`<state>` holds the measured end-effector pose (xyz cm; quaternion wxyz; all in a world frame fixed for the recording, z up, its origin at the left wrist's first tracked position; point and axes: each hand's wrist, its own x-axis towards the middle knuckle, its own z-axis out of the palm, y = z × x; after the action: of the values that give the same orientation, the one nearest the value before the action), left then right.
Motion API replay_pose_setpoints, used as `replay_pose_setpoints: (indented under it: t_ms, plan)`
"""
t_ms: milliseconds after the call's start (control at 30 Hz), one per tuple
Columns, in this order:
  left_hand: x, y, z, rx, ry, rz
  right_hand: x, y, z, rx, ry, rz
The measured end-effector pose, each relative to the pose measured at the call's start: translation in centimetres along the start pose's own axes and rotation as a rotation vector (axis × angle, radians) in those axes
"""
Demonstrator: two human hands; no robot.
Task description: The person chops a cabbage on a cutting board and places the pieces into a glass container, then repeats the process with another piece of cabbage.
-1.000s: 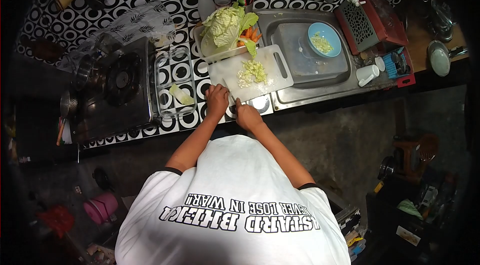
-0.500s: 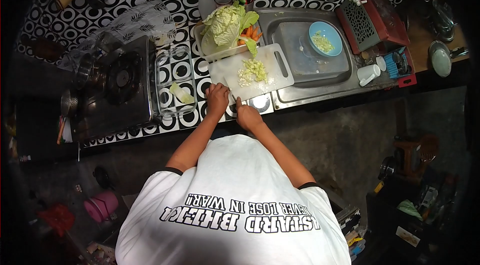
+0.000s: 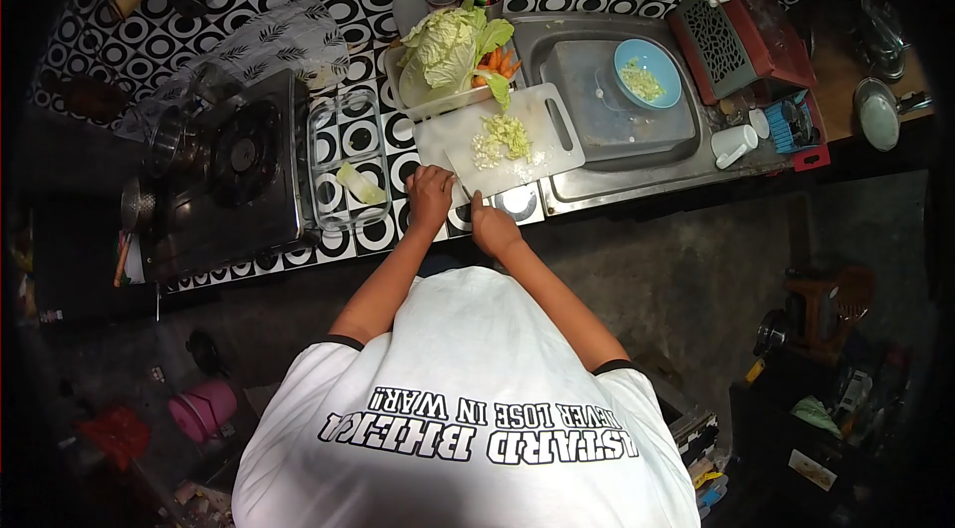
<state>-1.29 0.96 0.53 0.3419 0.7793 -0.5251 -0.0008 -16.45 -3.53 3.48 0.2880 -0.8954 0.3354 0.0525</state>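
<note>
A white cutting board (image 3: 542, 155) lies on the tiled counter, with a pile of chopped cabbage (image 3: 507, 137) on it. My right hand (image 3: 491, 226) is closed round the handle of a knife (image 3: 461, 180) at the board's front edge. Its blade slants up and left, close to the fingers of my left hand. Curled over the board's front left corner, my left hand (image 3: 430, 198) is closed; what lies under its fingers is hidden. Left of it, a piece of cabbage (image 3: 360, 186) rests in a clear glass dish (image 3: 318, 160).
Behind the board, a tub (image 3: 423, 113) holds a whole cabbage (image 3: 443, 50) and carrots (image 3: 497, 65). At the right, a blue bowl (image 3: 668, 70) with cut cabbage stands on an upturned bin (image 3: 617, 135) over the sink. A gas stove (image 3: 224, 205) is at the left.
The knife blade has tilted slightly and shifted a little, with my right hand moving along with it. My left hand stays almost in place.
</note>
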Motion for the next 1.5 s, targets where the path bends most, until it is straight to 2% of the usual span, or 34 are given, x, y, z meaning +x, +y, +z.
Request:
replay_pose_setpoints:
  t_ms: [567,633,867,1067,1267,1500]
  plan:
    - [-0.2,0.4,0.1,0.061,0.024,0.04,0.9,0.2,0.1,-0.003,-0.009,-0.024]
    - [-0.3,0.7,0.3,0.056,0.004,-0.058,0.6,0.2,0.4,0.012,-0.003,-0.031]
    - [-0.4,0.6,0.7,0.033,0.032,-0.057,-1.6,1.0,1.1,-0.023,-0.004,-0.035]
    - [-0.4,0.5,0.6,0.032,0.017,-0.048,1.0,0.9,0.6,-0.008,-0.002,-0.051]
    - [-0.5,0.7,0.5,0.037,0.006,-0.075,0.1,1.5,1.3,-0.023,0.002,-0.068]
    - [-0.5,0.5,0.7,0.034,0.043,-0.025,0.7,1.5,1.4,-0.021,-0.015,-0.05]
